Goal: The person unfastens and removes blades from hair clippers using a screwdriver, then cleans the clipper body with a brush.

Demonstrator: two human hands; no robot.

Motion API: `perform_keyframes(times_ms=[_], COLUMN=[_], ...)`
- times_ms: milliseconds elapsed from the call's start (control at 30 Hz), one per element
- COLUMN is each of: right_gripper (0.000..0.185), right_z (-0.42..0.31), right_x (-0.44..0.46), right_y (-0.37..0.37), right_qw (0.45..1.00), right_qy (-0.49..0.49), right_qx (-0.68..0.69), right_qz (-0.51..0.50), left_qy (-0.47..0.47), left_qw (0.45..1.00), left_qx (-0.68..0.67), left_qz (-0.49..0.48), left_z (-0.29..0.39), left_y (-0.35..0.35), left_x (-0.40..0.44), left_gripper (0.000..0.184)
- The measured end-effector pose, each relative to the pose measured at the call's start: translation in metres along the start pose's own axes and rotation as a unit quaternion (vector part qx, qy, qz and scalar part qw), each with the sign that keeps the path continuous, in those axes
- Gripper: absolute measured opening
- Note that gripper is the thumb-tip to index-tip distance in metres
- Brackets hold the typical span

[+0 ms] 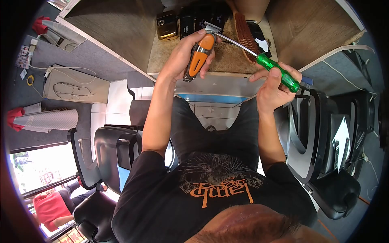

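Observation:
My left hand [181,56] is wrapped round an orange and black hair clipper [199,58], its metal blade head [212,28] pointing up and away from me. My right hand [277,86] grips the clear green handle of a screwdriver [279,73]. The screwdriver's thin shaft reaches left to the clipper just below the blade head; whether the tip sits on a screw is too small to tell. Both hands are above the front edge of a worn wooden shelf [227,67].
On the shelf are a gold-coloured clipper or shaver [167,25], several dark boxes [196,20] and a brown bristle brush [245,36]. Wooden side panels [312,28] flank it. Black salon chairs [115,150] stand at both sides. A person in red [50,208] is at lower left.

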State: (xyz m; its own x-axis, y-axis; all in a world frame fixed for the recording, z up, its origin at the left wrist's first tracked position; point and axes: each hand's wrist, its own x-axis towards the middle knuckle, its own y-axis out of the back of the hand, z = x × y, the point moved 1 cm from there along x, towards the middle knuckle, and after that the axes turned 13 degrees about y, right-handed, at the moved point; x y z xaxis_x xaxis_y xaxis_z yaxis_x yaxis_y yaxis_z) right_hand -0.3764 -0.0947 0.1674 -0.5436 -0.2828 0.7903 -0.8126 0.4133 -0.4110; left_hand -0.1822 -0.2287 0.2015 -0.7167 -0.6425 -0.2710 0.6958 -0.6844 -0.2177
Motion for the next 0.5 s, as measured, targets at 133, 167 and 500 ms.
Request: perform_keyframes(times_ms=[133, 167, 500], right_gripper=[0.032, 0.032, 0.030], right_z=[0.0008, 0.0004, -0.0019], right_x=[-0.0002, 0.0001, 0.0018], right_y=[0.0001, -0.0004, -0.0038], right_qw=[1.000, 1.000, 1.000], right_qy=[0.001, 0.003, 0.002], right_qx=[0.005, 0.005, -0.007], right_qz=[0.003, 0.002, -0.019], left_qy=[-0.005, -0.008, 0.006], left_qw=[1.000, 1.000, 1.000], left_qx=[-0.002, -0.001, -0.019], left_qz=[0.005, 0.005, -0.015], left_z=[-0.0003, -0.0008, -0.0024], left_y=[-0.0008, -0.0005, 0.0058], left_x=[0.0003, 0.0007, 0.0022], left_gripper=[0.067, 0.067, 0.061])
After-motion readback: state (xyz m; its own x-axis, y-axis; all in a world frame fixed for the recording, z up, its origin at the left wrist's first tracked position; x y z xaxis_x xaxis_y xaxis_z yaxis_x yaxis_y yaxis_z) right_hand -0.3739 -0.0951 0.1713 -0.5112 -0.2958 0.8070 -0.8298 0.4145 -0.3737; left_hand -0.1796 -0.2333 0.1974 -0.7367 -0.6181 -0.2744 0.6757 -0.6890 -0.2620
